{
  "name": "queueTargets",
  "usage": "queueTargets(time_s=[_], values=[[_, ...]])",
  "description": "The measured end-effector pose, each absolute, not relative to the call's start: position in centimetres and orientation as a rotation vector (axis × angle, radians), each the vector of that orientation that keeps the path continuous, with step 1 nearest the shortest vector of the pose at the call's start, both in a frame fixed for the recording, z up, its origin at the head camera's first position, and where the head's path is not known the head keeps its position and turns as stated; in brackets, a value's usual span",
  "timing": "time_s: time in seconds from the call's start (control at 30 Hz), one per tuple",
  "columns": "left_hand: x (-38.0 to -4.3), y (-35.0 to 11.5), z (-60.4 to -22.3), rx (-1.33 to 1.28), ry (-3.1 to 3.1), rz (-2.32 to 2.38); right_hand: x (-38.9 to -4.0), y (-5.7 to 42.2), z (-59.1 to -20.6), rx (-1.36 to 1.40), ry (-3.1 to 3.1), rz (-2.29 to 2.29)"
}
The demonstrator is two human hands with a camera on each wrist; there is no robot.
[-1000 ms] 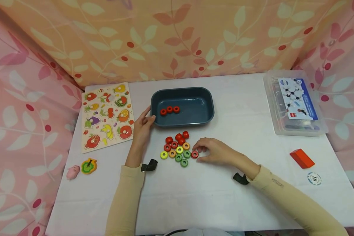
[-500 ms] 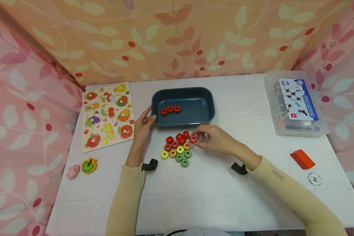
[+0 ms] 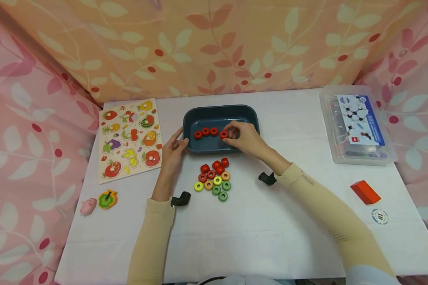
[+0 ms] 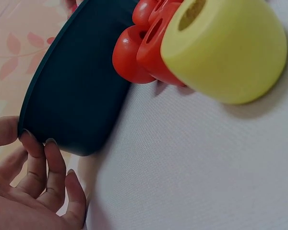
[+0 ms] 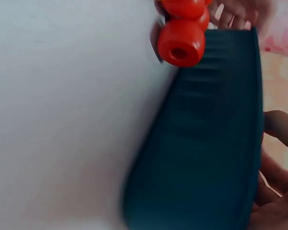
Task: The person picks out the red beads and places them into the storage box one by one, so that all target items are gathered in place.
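Note:
A dark teal rectangular dish [image 3: 235,147] stands near the middle of the table with three red beads [image 3: 205,131] in a row inside. My left hand [image 3: 172,155] holds the dish's left end, fingertips against its outer wall and thumb at the rim. Over the dish's interior, my right hand [image 3: 247,139] pinches another red bead [image 3: 223,135] between thumb and fingers, just right of the row. In the right wrist view, the dish wall [image 5: 197,143] hides that bead almost wholly. In front of the dish lies a cluster of red, orange, yellow [image 3: 198,186] and green beads [image 3: 222,196].
A wooden fruit puzzle board [image 3: 130,140] lies left of the dish. Nearer on that side are a pink pig figure [image 3: 88,206] and a tree-shaped piece [image 3: 107,199]. At right are a clear plastic case [image 3: 358,124], a red block [image 3: 365,192] and a round chip [image 3: 379,216].
My right hand has lifted a red bead from the right side of the cluster and carried it up and leftward over the dish. The left hand has stayed put.

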State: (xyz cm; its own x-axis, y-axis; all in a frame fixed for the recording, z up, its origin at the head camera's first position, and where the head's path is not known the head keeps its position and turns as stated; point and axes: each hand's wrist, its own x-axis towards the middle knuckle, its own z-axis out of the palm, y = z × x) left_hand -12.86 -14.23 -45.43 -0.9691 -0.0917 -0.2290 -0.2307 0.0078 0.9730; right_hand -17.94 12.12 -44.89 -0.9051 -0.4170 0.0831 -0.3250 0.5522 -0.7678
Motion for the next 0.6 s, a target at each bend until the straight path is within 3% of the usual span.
queueTargets(time_s=[0.33, 0.6], values=[[-12.9, -14.2, -45.2, -0.359, 2.154, 2.119, -21.8, 10.0, -46.5, -0.461, 2.718, -0.993], [-12.9, -14.2, -45.3, -0.366, 2.157, 2.119, -22.8, 9.5, -47.1, -0.469, 2.735, -0.908]])
